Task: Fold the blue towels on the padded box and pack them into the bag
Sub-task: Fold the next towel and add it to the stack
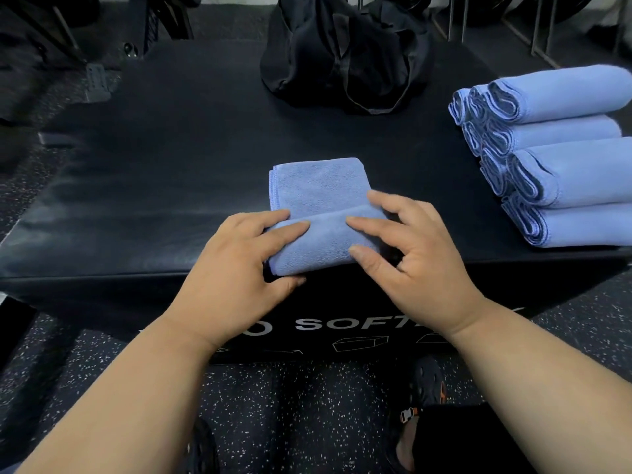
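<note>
Observation, mid-fold. One blue towel lies on the padded box, close to its near edge, roughly central. Its near portion is turned over onto itself as a thick roll or fold, while the far portion lies flat on the surface. Left hand: fingers laid over the left end of the turned portion, thumb tucked under the near edge, so it grips that end. Right hand: fingers spread and mostly straight, tips resting on the right end of the fold and on the flat part beyond; it presses rather than clamps, probably to keep the fold line square while the left end is held. Working at the near edge keeps the cloth within easy reach. Finished towels are stacked and lined up along the right edge, folded ends facing the centre, well apart from the one in hand; likely parked there until packing. The black bag sits at the far edge, slumped, its top loosely open; no towel is visible inside. Judgement: folding is nearly complete and packing has not begun.
</note>
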A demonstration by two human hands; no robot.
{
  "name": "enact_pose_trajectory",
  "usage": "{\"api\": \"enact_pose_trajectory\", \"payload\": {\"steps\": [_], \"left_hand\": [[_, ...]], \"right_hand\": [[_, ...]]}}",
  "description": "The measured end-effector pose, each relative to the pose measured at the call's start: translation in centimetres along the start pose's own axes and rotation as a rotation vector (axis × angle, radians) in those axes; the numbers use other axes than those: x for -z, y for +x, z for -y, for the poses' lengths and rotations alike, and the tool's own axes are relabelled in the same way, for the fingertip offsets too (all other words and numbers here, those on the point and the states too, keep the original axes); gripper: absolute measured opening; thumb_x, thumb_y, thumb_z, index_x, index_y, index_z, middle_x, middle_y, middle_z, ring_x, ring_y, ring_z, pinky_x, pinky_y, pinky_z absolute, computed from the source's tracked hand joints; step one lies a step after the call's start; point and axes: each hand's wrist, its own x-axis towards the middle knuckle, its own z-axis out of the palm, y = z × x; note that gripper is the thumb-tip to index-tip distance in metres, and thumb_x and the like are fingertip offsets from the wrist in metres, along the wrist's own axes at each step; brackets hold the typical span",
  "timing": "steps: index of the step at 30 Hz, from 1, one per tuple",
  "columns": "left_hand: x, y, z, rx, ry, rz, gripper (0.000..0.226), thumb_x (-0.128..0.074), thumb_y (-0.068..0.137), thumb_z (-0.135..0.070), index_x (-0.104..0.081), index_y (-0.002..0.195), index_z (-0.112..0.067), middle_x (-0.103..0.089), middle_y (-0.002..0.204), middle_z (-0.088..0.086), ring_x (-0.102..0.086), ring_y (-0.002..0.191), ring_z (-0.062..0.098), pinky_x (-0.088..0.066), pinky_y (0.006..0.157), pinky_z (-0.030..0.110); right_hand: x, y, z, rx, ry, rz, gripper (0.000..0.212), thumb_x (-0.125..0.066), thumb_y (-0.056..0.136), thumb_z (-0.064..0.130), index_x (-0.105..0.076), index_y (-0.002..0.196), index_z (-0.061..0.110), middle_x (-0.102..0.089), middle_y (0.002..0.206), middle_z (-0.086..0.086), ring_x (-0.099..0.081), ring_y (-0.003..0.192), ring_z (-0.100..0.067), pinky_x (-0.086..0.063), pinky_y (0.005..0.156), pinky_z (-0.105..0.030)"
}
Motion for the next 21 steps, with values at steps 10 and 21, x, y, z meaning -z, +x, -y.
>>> {"api": "enact_pose_trajectory", "payload": {"steps": [10, 21], "left_hand": [[0.0, 0.0, 0.0, -0.05, -0.067, -0.087, 0.079, -0.08, 0.086, -0.036, -0.045, 0.157, -0.042, -0.032, 0.166, -0.005, -0.034, 0.147, 0.02, -0.026, 0.121, 0.026], [-1.2, -0.2, -0.2, -0.05, 0.12, 0.0, 0.069, -0.051, 0.096, -0.058, -0.037, 0.161, -0.042, -0.018, 0.175, -0.003, -0.02, 0.156, 0.031, -0.024, 0.127, 0.05]], "right_hand": [[0.8, 0.4, -2.0, -0.033, -0.056, 0.158, 0.075, -0.067, 0.081, 0.072, -0.057, 0.147, 0.039, -0.049, 0.156, 0.017, -0.048, 0.137, -0.007, -0.037, 0.118, -0.04], [-0.8, -0.3, -1.2, 0.116, -0.216, 0.224, 0.06, -0.043, 0.104, 0.06, -0.034, 0.161, 0.043, -0.022, 0.174, 0.008, -0.019, 0.161, -0.024, -0.016, 0.129, -0.056]]}}
